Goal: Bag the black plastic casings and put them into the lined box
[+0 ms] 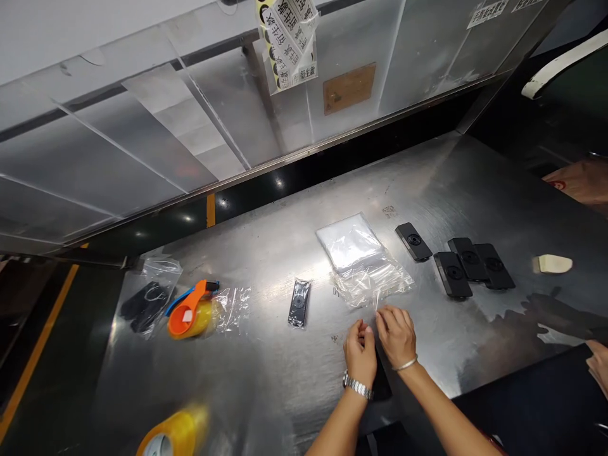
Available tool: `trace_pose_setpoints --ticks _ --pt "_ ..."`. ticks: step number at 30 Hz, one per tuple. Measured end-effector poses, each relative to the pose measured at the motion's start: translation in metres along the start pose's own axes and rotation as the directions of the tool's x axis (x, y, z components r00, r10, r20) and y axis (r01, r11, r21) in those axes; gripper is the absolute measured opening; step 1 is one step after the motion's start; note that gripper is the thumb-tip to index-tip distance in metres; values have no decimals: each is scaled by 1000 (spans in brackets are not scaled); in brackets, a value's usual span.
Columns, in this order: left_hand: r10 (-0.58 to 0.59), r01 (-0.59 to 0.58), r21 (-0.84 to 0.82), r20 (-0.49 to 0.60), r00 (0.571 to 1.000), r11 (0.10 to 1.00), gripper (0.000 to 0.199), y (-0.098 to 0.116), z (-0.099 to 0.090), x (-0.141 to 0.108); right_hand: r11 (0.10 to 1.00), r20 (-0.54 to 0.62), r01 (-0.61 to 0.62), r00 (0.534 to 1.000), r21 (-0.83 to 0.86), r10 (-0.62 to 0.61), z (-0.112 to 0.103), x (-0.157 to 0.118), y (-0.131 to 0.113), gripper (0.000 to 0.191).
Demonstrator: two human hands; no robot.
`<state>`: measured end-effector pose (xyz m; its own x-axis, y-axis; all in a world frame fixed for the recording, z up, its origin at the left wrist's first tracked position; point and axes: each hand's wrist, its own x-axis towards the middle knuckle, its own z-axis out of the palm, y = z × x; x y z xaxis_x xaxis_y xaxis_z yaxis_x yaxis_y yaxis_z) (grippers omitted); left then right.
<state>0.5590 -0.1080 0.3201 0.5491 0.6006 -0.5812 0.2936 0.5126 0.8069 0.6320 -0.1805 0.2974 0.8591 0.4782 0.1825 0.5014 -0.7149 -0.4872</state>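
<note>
My left hand (360, 352), with a metal watch on the wrist, and my right hand (396, 337), with a thin bangle, pinch at the near edge of a clear plastic bag (365, 292). The thin film between my fingertips is hard to see. That bag lies on a stack of clear bags, with a white sheet at its far end. To the left lies a black flat device sealed in a clear bag (299, 303). Several unbagged black rectangular pads with round centres (453, 274) lie to the right of my hands.
The stainless steel table (266, 373) holds an orange tape dispenser with yellow tape (191, 318), a clear bag of black items (148, 299) and a yellow tape roll (173, 434). Another person's hand (598, 364) shows at the right edge. A steel panel stands behind.
</note>
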Motion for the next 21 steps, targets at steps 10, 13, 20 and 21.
trace_pose_setpoints --ticks 10,13,20,21 --pt "-128 146 -222 91 988 964 49 28 13 -2 936 129 49 987 349 -100 -48 -72 -39 18" --pt "-58 79 -158 135 989 984 45 33 2 -16 858 114 -66 993 510 8 -62 -76 -37 22" --pt "-86 56 93 370 925 994 43 39 -18 -37 803 240 -338 938 492 248 -95 -24 -27 30" --pt "-95 51 123 390 916 991 43 40 -19 -39 800 342 -350 919 487 194 -97 -18 -26 25"
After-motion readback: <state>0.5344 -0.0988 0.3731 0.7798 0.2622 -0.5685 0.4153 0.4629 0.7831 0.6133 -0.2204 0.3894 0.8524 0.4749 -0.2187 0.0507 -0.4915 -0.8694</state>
